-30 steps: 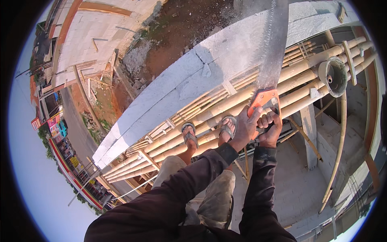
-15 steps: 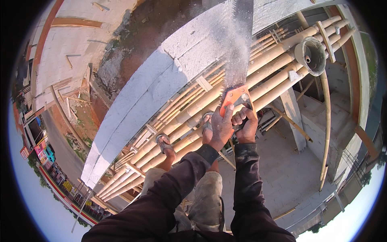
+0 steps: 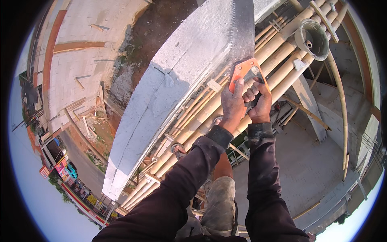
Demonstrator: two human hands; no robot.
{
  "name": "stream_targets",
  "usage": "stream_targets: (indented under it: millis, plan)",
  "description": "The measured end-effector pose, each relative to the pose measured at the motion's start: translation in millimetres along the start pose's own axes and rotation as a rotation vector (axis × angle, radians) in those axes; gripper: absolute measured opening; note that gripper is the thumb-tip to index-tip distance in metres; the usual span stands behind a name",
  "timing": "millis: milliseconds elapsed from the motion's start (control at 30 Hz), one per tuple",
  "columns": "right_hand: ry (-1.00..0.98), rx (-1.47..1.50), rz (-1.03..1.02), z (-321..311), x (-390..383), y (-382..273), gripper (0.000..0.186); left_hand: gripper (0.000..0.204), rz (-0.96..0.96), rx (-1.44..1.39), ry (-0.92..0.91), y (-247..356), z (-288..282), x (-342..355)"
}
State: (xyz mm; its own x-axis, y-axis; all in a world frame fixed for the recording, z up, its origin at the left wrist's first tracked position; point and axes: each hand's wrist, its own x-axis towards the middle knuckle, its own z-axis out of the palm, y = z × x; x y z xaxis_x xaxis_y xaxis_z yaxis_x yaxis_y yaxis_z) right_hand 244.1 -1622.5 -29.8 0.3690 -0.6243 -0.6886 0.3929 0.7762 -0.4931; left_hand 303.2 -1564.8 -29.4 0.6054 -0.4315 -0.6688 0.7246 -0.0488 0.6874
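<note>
My left hand point(image 3: 233, 105) and my right hand point(image 3: 259, 101) are wrapped round the orange and dark handle point(image 3: 241, 69) of a large hand saw. Its grey toothed blade point(image 3: 244, 38) extends upward over a long white block ledge point(image 3: 149, 105), along the ledge's inner edge; whether it sits in a cut is unclear. Below the handle run several long bamboo poles point(image 3: 278, 44), on which my sandalled feet stand, partly hidden by my arms.
A dusty grey bucket point(image 3: 311, 38) rests on the poles at upper right. A grey floor point(image 3: 298, 173) lies below, with leaning poles point(image 3: 340, 92). At left, beyond the drop, are a pale block wall point(image 3: 70, 28), scrap wood, a road and roadside shopfronts.
My hands and the saw have moved higher in the picture as the view shifted. The cloud of white dust along the blade looks thinner than half a second ago.
</note>
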Motion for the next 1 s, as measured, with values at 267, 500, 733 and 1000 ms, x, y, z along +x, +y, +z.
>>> stream_targets:
  millis: [267, 500, 733, 1000]
  plan:
    - [0.047, -0.104, 0.145, 1.1, -52.3, 43.6, 0.028, 0.04, -0.149, 0.093, 0.251, 6.2, -55.3, -50.1]
    - [-0.183, 0.129, -0.117, -19.4, 56.6, -30.7, 0.029, 0.033, 0.173, -0.061, -0.175, -11.7, 42.9, 42.3]
    - [-0.206, 0.055, -0.24, 19.5, 144.0, -78.2, 0.024, 0.034, 0.148, 0.038, -0.293, 8.8, 103.9, 131.1]
    - [0.23, -0.249, 0.193, 10.0, -66.2, 4.9, 0.031, 0.043, -0.234, 0.024, 0.164, 21.0, -20.1, -69.2]
